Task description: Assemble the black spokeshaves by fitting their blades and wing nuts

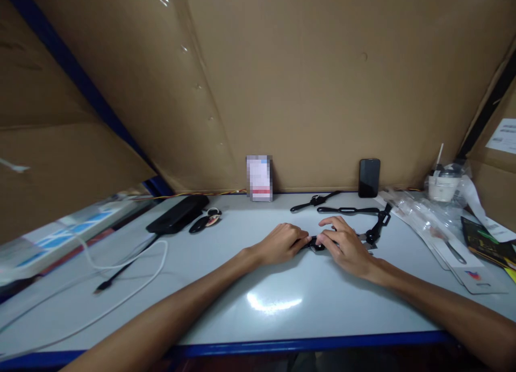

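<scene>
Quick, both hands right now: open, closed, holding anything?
Left hand: closed on one end of a black part.
Right hand: fingers pinch the other end of the same black part.

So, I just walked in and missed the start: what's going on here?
A person's left hand and right hand pinch a small black piece between them, down at the table. Loose black straps lie just behind it, and a phone leans against the cardboard wall.

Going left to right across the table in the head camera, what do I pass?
White cable, black case, key fob, left hand, black part, right hand, plastic packets, white cup.
</scene>
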A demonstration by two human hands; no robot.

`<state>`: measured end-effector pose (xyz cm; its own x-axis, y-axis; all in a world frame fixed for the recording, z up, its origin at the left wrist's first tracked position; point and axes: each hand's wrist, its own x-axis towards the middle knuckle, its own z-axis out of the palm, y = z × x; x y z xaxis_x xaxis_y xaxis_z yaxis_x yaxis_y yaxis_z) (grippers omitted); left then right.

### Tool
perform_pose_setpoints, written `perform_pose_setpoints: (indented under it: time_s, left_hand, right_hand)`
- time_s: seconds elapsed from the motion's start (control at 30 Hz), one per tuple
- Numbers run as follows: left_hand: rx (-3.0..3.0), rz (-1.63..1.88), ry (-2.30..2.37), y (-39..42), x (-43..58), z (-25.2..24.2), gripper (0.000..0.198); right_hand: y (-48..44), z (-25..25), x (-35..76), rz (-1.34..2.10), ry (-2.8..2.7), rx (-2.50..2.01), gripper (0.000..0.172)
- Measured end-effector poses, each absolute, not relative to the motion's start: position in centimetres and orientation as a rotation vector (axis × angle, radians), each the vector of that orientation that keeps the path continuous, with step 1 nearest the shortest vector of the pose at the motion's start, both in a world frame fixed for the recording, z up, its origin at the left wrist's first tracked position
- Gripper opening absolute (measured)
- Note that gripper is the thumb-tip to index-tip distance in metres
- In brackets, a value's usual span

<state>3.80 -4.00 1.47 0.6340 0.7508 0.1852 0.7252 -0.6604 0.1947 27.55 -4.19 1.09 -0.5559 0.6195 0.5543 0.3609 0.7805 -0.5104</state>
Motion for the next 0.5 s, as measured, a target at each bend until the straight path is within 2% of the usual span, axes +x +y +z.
perform_pose_setpoints:
  time_s: [0.13, 0.27, 0.5]
  left_hand:
    - [2.747, 0.389, 1.257, -4.02, 3.81, 1.45, 0.043]
    - [2.744, 0.382, 1.239, -4.13, 3.81, 1.61, 0.042]
    - [2.743, 0.387, 1.235, -4.21, 3.91, 1.77, 0.042]
  right_hand:
    - [-4.13, 1.15, 27.63, 0.451, -2.125, -0.723, 0.039]
    - [-4.34, 1.05, 27.62, 0.426, -2.191, -0.601, 0.035]
    - [-4.84, 1.08, 27.18, 0.288, -2.214, -0.692, 0.035]
